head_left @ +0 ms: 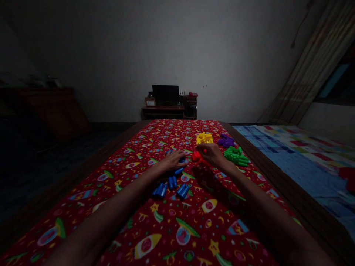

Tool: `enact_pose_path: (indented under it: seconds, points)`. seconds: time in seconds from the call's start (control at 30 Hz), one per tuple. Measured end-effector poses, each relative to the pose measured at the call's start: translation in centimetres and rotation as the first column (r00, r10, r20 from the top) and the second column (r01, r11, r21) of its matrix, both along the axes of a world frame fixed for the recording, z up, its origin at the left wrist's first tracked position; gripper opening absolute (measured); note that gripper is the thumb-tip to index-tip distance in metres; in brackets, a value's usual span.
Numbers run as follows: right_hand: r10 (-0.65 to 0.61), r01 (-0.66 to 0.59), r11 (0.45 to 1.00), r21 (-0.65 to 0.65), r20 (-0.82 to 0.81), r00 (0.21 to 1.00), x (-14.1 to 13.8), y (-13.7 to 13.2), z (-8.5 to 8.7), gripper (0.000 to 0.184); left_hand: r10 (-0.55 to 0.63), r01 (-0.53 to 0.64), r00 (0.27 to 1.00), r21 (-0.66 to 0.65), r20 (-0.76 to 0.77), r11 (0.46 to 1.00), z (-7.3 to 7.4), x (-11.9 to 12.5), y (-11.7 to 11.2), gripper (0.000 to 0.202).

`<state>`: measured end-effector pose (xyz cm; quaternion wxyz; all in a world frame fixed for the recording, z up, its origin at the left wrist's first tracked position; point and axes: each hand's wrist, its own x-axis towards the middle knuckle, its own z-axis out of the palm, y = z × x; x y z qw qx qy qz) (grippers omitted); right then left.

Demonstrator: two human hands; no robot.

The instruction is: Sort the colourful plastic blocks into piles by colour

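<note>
My left hand point(174, 159) lies palm down, fingers stretched out, over several small blue plastic pieces. More blue pieces point(172, 182) lie scattered just nearer to me, some side by side. My right hand point(213, 153) has its fingers closed in a pinch right above a pile of red plastic pieces point(197, 156). A bit of red shows between its fingers, and the hand partly covers the pile. Beyond that hand sits a heap of yellow pieces point(204, 137). Purple pieces point(226, 140) and green pieces point(236, 156) form separate heaps to its right.
A red cloth point(149, 207) printed with rockets and stars covers the long table, whose dark wooden edge point(266, 177) shows at the right. A patchwork-covered bed point(294, 159) lies beyond it. Against the far wall stands a desk with a black monitor point(165, 95).
</note>
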<state>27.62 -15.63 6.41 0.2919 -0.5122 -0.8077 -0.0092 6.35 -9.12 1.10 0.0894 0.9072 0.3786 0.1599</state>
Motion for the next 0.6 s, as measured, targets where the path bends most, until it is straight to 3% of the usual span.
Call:
enact_pose_path:
  seconds: [0.13, 0.23, 0.33, 0.4, 0.5, 0.6]
  points:
    - [0.322, -0.304, 0.938, -0.168, 0.098, 0.942, -3.7, -2.2, -0.7, 0.023, 0.001, -0.001, 1.0, 0.032, -0.011, 0.999, -0.5, -3.9, -0.3, 0.031]
    - [0.462, -0.439, 0.885, -0.151, 0.186, 0.867, -6.5, -4.3, -3.0, 0.046, -0.002, 0.003, 0.997, -0.012, 0.076, 1.0, -0.3, -6.2, -0.4, 0.033]
    - [0.411, -0.413, 0.91, -0.042, 0.231, 0.882, -8.3, -5.9, -5.7, 0.064, 0.04, -0.039, 0.972, -0.008, 0.232, 0.999, 0.2, -7.1, -0.1, 0.04]
    - [0.369, -0.378, 0.926, 0.012, 0.185, 0.911, -9.0, -6.5, -7.1, 0.052, 0.081, -0.092, 0.951, 0.024, 0.297, 0.995, 0.4, -7.0, 0.2, 0.047]
    - [0.37, -0.376, 0.925, 0.048, 0.102, 0.923, -9.5, -6.3, -8.3, 0.032, 0.094, -0.086, 0.963, -0.039, 0.253, 0.995, 0.4, -6.8, 0.5, 0.058]
    - [0.383, -0.386, 0.918, 0.093, 0.055, 0.922, -9.7, -5.8, -9.0, 0.032, 0.09, -0.06, 0.977, -0.156, 0.194, 0.986, 0.0, -6.9, -0.2, 0.06]
